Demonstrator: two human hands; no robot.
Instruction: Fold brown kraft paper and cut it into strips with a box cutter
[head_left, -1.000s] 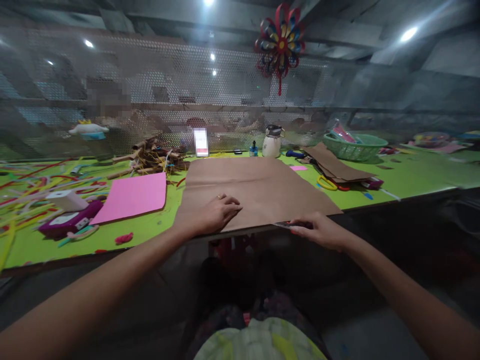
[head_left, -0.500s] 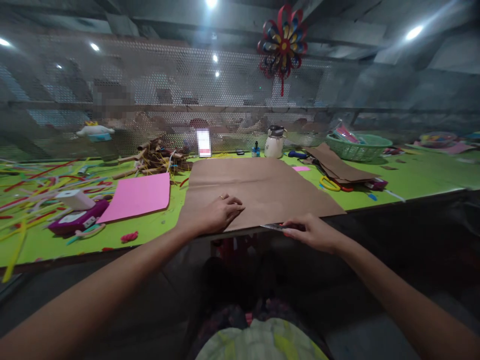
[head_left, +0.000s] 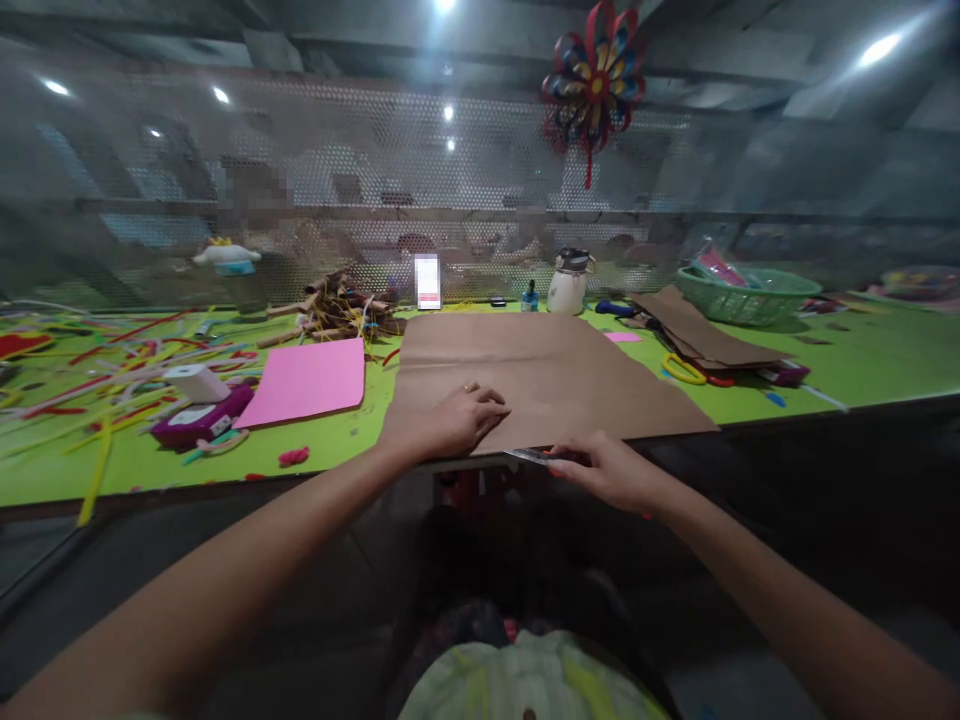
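Observation:
A large sheet of brown paper (head_left: 517, 365) with a faint crease lies across the green tabletop, its near side at the table's front edge. My left hand (head_left: 469, 418), a ring on one finger, rests open on the near part of the sheet. Just to its right, my right hand (head_left: 604, 470) is closed around a knife (head_left: 529, 456). The pointed silver blade aims left along the paper's near edge; most of the handle is hidden in my fingers. Whether the blade is cutting into the paper I cannot tell.
Left of the sheet lie pink paper (head_left: 307, 382), a purple box (head_left: 199, 418) and tangled coloured strips (head_left: 97, 375). Behind stand a bundle of brown sticks (head_left: 345, 305), a lit phone (head_left: 427, 282) and a pale jug (head_left: 568, 285). Yellow-handled scissors (head_left: 682, 369) and a green basket (head_left: 746, 295) sit rightward.
The view has swung left, so the scene sits farther right. My right hand and the knife have moved left along the paper's edge, closer to my left hand, which stays on the sheet.

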